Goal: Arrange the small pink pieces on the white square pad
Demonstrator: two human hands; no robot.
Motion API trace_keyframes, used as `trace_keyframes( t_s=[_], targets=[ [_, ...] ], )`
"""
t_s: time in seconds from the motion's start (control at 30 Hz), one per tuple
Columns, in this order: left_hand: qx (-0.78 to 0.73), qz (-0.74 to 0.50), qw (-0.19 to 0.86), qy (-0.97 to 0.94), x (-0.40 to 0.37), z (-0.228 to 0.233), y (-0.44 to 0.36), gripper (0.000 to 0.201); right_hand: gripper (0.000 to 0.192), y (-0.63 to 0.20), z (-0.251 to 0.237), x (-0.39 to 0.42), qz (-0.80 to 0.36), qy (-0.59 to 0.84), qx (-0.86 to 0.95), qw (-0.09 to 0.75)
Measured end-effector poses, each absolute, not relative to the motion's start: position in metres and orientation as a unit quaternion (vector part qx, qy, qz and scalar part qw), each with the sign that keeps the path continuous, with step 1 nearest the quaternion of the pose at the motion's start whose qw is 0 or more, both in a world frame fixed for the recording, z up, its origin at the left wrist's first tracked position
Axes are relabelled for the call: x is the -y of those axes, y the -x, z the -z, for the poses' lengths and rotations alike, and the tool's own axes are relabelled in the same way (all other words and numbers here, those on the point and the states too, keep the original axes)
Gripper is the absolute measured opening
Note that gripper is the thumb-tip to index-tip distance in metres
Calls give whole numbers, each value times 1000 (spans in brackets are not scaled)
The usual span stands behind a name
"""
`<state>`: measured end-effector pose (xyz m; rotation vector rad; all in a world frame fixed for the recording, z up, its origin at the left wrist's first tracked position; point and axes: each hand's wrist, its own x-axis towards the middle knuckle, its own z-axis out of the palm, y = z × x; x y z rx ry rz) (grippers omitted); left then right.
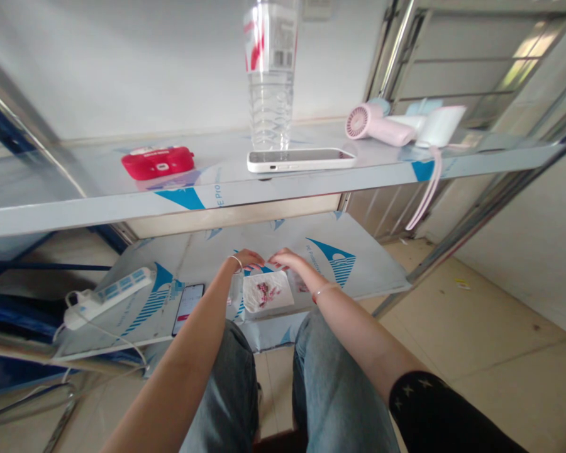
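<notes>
Both hands, left hand (248, 258) and right hand (283, 258), pinch the far edge of a clear bag (267, 291) of pink bits at the lower shelf's (358, 277) front edge; an uneven pull could spill them.

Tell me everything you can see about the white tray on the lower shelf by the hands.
The white tray looks like a shallow, roughly square plastic dish lying flat near the front edge of the lower shelf. A small scatter of pink and dark red bits sits in its middle; what they are is too small to tell. The left hand and right hand meet just above its far edge, fingertips together, seemingly touching the rim.
</notes>
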<state>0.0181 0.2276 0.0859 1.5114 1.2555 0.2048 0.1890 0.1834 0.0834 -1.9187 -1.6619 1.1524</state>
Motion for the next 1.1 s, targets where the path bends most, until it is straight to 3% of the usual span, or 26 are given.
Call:
trace_keyframes(
  t_s=[0.33, 0.9, 1.1],
  targets=[
    [-506, -58, 586, -631, -223, -85, -18, 31, 13, -188, -78, -188, -424, 671, 586, 163],
    [-500, -54, 563, -656, -233, -71, -18, 18, 8, -185, -87, -183, -409, 669, 613, 101],
    [-485, -31, 602, -633, -228, -76, -12, 32, 8, -187, -87, -182, -434, 655, 609, 111]
  ],
)
